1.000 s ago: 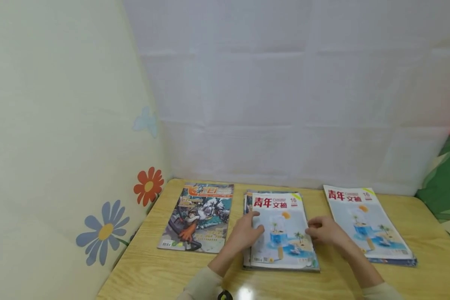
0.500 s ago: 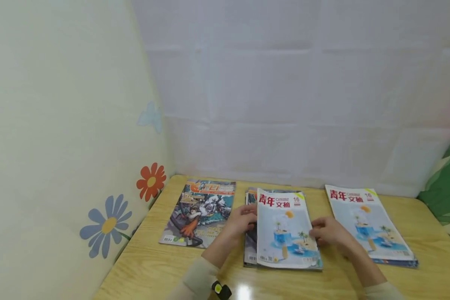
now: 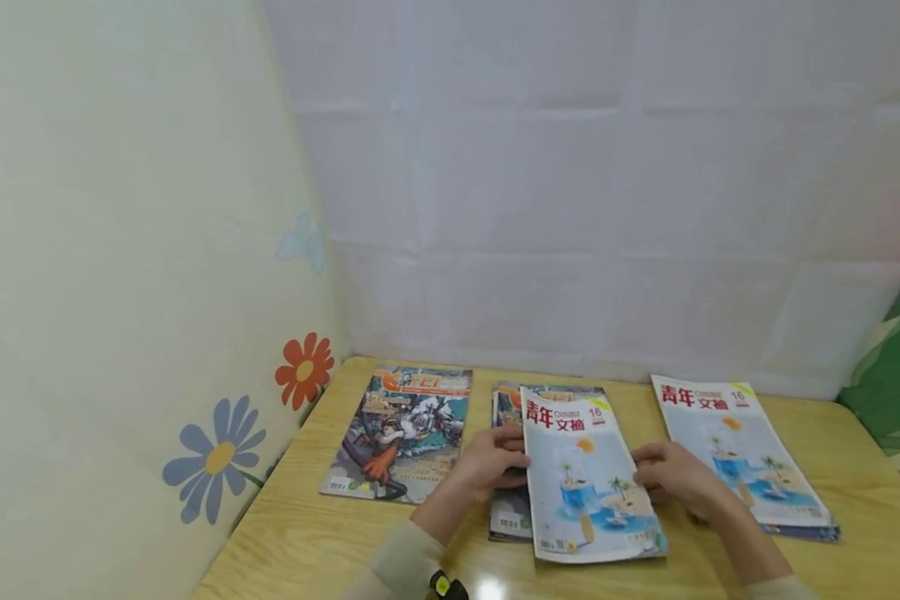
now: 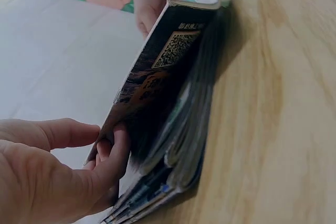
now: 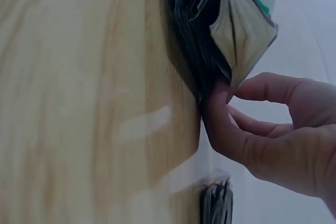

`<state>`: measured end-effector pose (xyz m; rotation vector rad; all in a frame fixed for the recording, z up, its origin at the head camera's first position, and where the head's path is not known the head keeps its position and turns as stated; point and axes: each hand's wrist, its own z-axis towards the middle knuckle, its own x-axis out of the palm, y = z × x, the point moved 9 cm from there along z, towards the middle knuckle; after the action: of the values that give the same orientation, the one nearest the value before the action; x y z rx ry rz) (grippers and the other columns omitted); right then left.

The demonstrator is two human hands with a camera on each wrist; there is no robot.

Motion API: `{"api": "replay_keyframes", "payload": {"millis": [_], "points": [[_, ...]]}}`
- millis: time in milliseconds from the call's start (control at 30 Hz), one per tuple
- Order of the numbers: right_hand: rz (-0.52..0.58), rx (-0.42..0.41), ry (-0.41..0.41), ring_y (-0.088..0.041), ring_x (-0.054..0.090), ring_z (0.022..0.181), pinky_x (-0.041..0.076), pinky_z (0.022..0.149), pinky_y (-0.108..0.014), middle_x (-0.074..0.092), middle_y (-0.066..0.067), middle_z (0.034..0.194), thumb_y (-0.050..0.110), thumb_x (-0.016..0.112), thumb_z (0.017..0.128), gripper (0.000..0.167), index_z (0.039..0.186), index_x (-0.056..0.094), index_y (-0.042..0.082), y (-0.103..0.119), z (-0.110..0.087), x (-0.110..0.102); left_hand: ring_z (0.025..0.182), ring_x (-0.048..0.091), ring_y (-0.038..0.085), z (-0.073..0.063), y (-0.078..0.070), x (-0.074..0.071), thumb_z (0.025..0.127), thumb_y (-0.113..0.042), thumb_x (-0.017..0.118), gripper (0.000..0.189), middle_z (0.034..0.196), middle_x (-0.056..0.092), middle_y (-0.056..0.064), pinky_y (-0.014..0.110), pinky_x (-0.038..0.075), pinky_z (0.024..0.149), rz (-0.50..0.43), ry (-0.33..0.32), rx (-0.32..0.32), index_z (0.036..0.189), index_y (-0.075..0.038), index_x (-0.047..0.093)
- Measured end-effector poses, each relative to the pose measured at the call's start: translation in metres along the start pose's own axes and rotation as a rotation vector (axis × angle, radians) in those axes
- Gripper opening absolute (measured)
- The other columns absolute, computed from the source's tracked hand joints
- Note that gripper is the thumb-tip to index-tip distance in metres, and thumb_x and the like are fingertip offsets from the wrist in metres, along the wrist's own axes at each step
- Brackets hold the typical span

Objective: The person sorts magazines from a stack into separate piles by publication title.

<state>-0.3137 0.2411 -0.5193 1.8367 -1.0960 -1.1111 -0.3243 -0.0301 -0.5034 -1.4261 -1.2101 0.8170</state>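
A pale blue-and-white magazine (image 3: 592, 475) with a red title is raised off the middle pile (image 3: 508, 518), tilted, its lower edge toward the person. My left hand (image 3: 487, 462) pinches its left edge between thumb and fingers. At the right edge my right hand (image 3: 678, 479) pinches it too. In the left wrist view the magazine's dark back cover (image 4: 157, 66) stands apart from the pile's pages (image 4: 197, 119). The right wrist view has the thumb and fingers of that hand (image 5: 283, 135) at the magazine's corner (image 5: 249, 40). Below it, a dark comic-style cover shows on the pile.
To the left a comic-style magazine (image 3: 405, 433) lies flat on the wooden table (image 3: 285, 533). At the right a second pile (image 3: 742, 458) has the same pale cover on top. A white sheet (image 3: 495, 183) hangs behind, and a wall (image 3: 120, 208) with painted flowers borders the left.
The pale magazine has shifted right and toward the person, uncovering more of the dark cover beneath. My left hand went from lying over its edge to pinching it; my right hand moved along.
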Motion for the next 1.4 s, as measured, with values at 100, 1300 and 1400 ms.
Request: {"api": "replay_keyframes", "payload": {"millis": [100,1300,1400], "points": [[0.015,0.002,0.014,-0.030,0.065,0.105,0.059,0.080,-0.044,0.061,-0.027,0.125,-0.002,0.064,0.092,0.053,0.139,0.045,-0.020,-0.002,-0.003,-0.004,0.098,0.069,0.030,0.001,0.000,0.002,0.085,0.014,0.067,0.053,0.112,0.069,0.013,0.046,0.061,0.077,0.016,-0.009,0.005,0.137,0.003,0.058],[0.059,-0.056,-0.063,-0.030,0.063,0.107,0.057,0.088,-0.046,0.049,-0.034,0.136,0.008,0.065,0.097,0.059,0.144,0.040,-0.017,-0.011,-0.034,-0.102,0.094,0.068,0.028,0.061,-0.011,0.082,0.084,0.019,0.065,0.056,0.109,0.063,0.017,0.043,0.061,0.079,-0.024,0.112,-0.025,0.137,0.007,0.055],[0.056,-0.053,-0.096,-0.030,0.062,0.109,0.056,0.089,-0.047,0.052,-0.032,0.135,0.009,0.064,0.098,0.058,0.145,0.040,-0.015,-0.017,-0.032,-0.112,0.096,0.068,0.029,0.066,-0.009,0.092,0.085,0.017,0.066,0.056,0.113,0.063,0.016,0.043,0.061,0.078,-0.030,0.110,-0.035,0.139,0.006,0.054]]}}
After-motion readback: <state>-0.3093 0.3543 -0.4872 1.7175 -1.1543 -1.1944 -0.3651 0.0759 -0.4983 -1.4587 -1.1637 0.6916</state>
